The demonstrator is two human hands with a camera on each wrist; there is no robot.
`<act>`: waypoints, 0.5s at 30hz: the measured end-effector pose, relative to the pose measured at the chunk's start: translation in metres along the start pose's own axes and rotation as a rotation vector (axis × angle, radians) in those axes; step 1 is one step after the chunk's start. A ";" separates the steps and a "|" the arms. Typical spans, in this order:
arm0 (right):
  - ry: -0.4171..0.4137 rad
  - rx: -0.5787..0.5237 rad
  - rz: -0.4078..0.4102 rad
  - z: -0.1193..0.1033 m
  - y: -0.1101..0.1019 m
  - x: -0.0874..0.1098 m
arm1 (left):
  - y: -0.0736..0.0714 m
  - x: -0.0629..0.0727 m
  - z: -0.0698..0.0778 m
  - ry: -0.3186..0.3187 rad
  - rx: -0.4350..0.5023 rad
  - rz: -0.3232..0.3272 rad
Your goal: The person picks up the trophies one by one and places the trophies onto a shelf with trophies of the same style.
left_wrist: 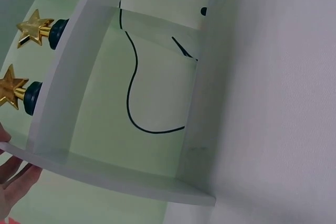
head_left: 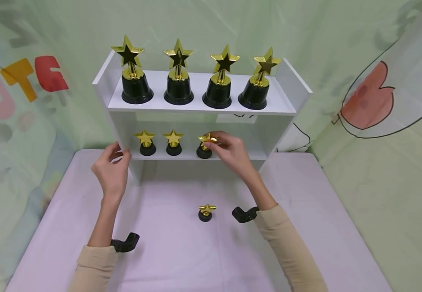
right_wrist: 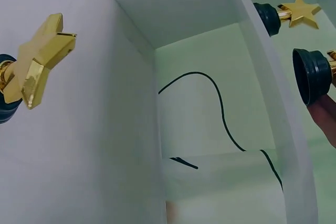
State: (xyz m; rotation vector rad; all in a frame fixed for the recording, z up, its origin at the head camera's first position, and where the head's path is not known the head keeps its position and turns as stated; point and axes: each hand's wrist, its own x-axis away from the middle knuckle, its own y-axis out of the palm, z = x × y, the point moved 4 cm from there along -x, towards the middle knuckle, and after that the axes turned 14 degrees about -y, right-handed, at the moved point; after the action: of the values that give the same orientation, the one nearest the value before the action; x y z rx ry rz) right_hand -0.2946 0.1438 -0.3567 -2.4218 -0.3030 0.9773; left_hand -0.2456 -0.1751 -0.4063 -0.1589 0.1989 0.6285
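Observation:
My right hand (head_left: pixel 231 152) pinches a small gold star trophy (head_left: pixel 204 152) by its star at the lower board of a white shelf (head_left: pixel 201 110). In the right wrist view the held trophy's black base (right_wrist: pixel 311 77) is tilted, its underside showing and apart from the board. With thumb and fingers on either side, my left hand (head_left: pixel 113 170) grips the shelf's left side panel (left_wrist: pixel 121 182). Two small star trophies, one at left (head_left: pixel 146 142) and one beside it (head_left: pixel 173 142), stand upright on that board. Another small trophy (head_left: pixel 206 213) stands on the table before the shelf.
Several larger star trophies (head_left: pixel 179 83) stand in a row on the top board. A pale cloth covers the table (head_left: pixel 174 255). Behind hangs a light green curtain (head_left: pixel 211 20) with printed shapes. Dark cords (head_left: pixel 304 138) show beside the shelf's right side.

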 end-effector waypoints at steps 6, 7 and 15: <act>0.041 -0.007 -0.037 0.011 0.005 -0.007 | -0.001 0.001 -0.002 0.000 -0.022 0.004; 0.046 -0.004 -0.038 0.012 0.005 -0.008 | -0.001 0.001 -0.002 -0.001 -0.022 0.005; 0.097 -0.007 -0.058 0.020 0.006 -0.012 | 0.000 0.001 0.001 -0.004 0.000 0.008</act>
State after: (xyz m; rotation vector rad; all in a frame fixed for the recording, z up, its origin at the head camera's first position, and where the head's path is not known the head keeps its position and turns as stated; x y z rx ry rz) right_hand -0.3166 0.1417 -0.3651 -2.4435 -0.3411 0.8324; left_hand -0.2449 -0.1744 -0.4058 -0.1572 0.1956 0.6364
